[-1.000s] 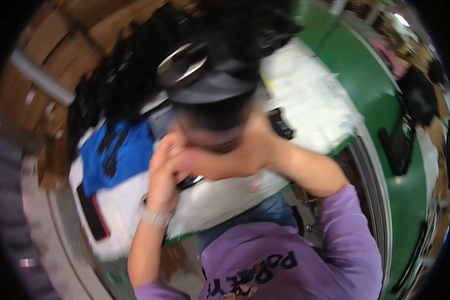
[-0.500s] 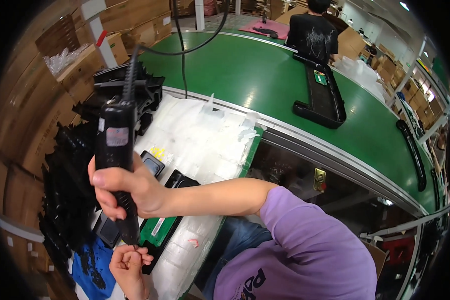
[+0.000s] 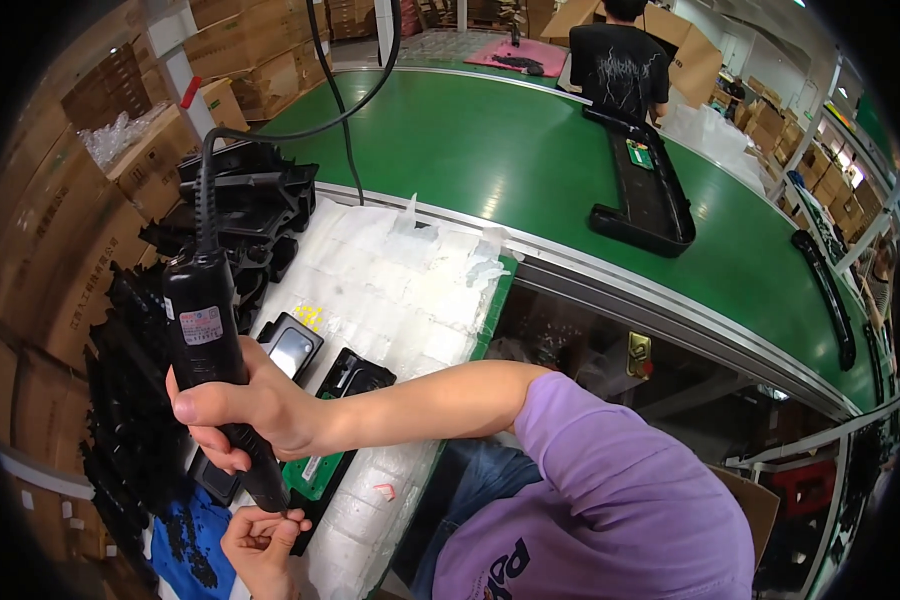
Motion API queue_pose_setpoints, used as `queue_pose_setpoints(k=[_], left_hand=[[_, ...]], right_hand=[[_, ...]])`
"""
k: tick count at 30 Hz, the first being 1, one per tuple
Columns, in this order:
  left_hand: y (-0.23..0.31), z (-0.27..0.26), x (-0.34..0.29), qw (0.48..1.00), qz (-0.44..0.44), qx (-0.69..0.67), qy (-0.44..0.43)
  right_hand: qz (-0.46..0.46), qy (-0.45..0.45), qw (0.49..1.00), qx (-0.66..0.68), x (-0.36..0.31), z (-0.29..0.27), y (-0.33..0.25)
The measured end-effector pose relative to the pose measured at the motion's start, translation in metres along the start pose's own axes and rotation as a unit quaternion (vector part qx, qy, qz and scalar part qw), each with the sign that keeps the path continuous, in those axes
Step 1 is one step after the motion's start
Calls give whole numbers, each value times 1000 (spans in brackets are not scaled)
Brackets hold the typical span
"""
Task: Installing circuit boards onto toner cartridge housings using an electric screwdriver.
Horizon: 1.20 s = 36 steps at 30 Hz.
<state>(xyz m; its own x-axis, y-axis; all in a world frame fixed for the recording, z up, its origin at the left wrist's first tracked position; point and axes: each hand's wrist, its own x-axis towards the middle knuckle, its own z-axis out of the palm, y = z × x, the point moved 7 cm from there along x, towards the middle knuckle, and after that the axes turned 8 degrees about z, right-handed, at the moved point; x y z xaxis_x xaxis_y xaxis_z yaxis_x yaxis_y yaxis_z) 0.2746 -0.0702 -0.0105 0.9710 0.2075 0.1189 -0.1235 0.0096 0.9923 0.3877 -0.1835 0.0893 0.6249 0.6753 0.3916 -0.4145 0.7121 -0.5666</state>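
My right hand (image 3: 275, 402) is wrapped round a black corded electric screwdriver (image 3: 202, 325), which points down and slightly right. At its tip, my left hand (image 3: 258, 550) pinches with thumb and fingers. Whatever sits in that pinch is too small to make out. Beside the tip lies a long black plastic housing (image 3: 360, 374) with a green circuit board (image 3: 310, 480) in it, partly covered by my right forearm. A black part with a shiny oval face (image 3: 292, 350) rests behind my right hand. Small dark pieces (image 3: 192, 548) are heaped on blue material (image 3: 167, 568) left of my left hand.
Black plastic parts (image 3: 135, 370) are piled along the left, before cardboard boxes (image 3: 65, 260). Beyond the white-covered bench (image 3: 410, 290) runs a green conveyor (image 3: 470, 150) carrying a black frame (image 3: 645, 215). A person (image 3: 620, 65) is at its far side. The screwdriver's cord (image 3: 300, 128) loops overhead.
The screwdriver has shifted left and down in my right hand, its upper end most. My left hand stays pinched near the tip, slightly lower. The view has tilted a little.
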Motion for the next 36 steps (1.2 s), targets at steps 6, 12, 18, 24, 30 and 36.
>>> queue_pose_setpoints(k=[6, 12, 18, 24, 30, 36], left_hand=[[3, -4, -9, 995, 18, 82, 45], [7, 10, 4, 993, 41, 111, 12], [15, 7, 4, 992, 37, 104, -62], [12, 5, 3, 988, 40, 111, -103], [-12, -20, 4, 991, -71, -112, 27], [-18, -22, 8, 959, -76, -273, 24]], right_hand=[[32, 73, 995, -56, -2, -2, 15], [50, 147, 981, -116, 1, -27, 1], [102, 91, 989, -48, 12, -20, 12], [85, 32, 995, -50, 14, -14, 16], [29, -36, 999, -27, 12, -10, -5], [0, -38, 999, -30, 9, -9, -11]])
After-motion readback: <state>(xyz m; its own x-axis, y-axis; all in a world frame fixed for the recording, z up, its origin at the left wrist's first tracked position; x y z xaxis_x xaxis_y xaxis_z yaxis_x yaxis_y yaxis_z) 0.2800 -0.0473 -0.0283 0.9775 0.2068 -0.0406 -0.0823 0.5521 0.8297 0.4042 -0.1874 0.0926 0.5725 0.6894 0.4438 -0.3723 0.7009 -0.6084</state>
